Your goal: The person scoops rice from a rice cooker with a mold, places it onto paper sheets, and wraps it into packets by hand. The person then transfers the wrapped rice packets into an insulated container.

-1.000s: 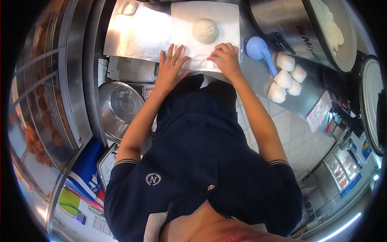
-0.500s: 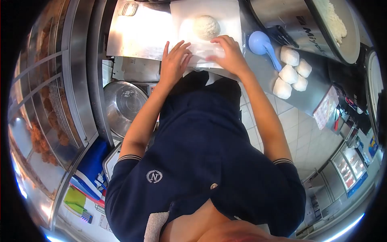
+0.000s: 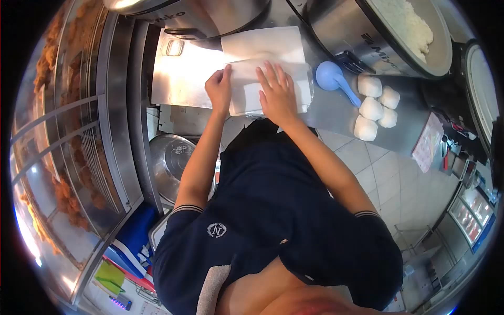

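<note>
A white paper sheet (image 3: 262,40) lies on the steel counter, its near part folded up over the middle. Under that fold the mound of rice is hidden, only a slight bulge showing. At the fold's left edge, my left hand (image 3: 219,89) is closed, thumb and forefinger pinching the paper. My right hand (image 3: 277,96) rests flat on the folded paper, fingers spread. Just to the right lies a blue scoop (image 3: 329,76), handle toward me. Beside it sit several white wrapped bundles (image 3: 371,108).
An open cooker of rice (image 3: 404,31) stands at the back right. Another cooker (image 3: 210,13) is at the back left. A metal bowl (image 3: 170,163) sits below the counter on the left. A glass display case (image 3: 68,152) with fried food lines the left side.
The near part of the paper has been folded away from me over the rice mound, which is now covered. My left hand has closed on the edge; my right hand has flattened onto it.
</note>
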Demonstrator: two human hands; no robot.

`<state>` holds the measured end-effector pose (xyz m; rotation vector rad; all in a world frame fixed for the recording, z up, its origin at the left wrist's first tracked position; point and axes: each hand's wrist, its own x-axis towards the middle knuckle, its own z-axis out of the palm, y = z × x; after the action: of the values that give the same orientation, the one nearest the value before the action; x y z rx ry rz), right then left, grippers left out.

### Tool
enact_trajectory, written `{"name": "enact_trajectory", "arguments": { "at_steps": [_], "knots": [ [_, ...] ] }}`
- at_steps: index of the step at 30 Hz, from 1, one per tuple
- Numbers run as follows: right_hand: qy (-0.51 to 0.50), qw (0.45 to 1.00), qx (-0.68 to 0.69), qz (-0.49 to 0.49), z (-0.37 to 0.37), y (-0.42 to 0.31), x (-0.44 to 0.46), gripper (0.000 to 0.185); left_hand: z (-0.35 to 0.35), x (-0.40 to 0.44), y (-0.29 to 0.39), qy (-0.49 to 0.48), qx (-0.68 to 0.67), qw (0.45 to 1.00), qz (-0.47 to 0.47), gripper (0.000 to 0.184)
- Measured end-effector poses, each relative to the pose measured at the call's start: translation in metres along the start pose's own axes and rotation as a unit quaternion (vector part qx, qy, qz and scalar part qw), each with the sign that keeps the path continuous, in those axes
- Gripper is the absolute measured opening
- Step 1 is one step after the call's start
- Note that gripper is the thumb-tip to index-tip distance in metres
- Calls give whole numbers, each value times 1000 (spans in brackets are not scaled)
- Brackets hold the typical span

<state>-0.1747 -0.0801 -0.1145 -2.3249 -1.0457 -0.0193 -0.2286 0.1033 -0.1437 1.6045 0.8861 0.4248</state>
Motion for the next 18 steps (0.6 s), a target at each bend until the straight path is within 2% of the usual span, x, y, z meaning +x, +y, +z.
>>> {"name": "enact_trajectory", "arguments": {
  "at_steps": [1, 2, 3, 5, 6, 7, 9, 10, 11, 12, 13, 15, 16, 18],
  "knots": [
    [-22, 998, -57, 8, 10, 1, 1, 65, -4, -7, 12, 12, 56, 998, -36, 32],
    [-21, 998, -55, 11, 16, 4, -2, 65, -9, -16, 20, 25, 114, 991, -71, 32],
    [-29, 998, -52, 14, 19, 6, 0, 66, -13, -22, 20, 23, 118, 991, -65, 32],
    [-34, 998, -46, 19, 22, 6, 3, 68, -21, -33, 5, -106, 100, 976, -161, 30],
    [-44, 998, -50, 20, 21, 5, 2, 68, -20, -34, 3, -109, 33, 982, -148, 31],
    [-55, 997, -57, 21, 20, 6, 2, 67, -21, -27, 2, -113, 34, 982, -147, 31],
    [-54, 996, -64, 27, 21, 8, 5, 67, -18, -1, 1, -112, 48, 991, -46, 34],
    [-57, 996, -68, 28, 21, 7, 6, 67, -11, 14, 10, -94, 71, 993, -33, 39],
    [-61, 995, -69, 27, 21, 7, 7, 67, -1, 29, 19, -102, 54, 992, -57, 35],
    [-60, 994, -83, 25, 21, 6, 10, 66, 17, 53, 0, -78, -29, 996, 36, 23],
    [-57, 993, -96, 24, 22, 4, 12, 65, 22, 72, -6, -54, 67, 993, 82, 15],
    [-57, 992, -106, 25, 26, 4, 13, 65, 41, 79, 11, -26, -150, 988, 21, 15],
    [-60, 991, -116, 25, 27, 6, 13, 64, 40, 82, 14, -33, -149, 988, 22, 15],
    [-62, 991, -118, 30, 28, 9, 11, 64, 30, 88, 22, -167, -211, 962, 48, 14]
  ]
}}
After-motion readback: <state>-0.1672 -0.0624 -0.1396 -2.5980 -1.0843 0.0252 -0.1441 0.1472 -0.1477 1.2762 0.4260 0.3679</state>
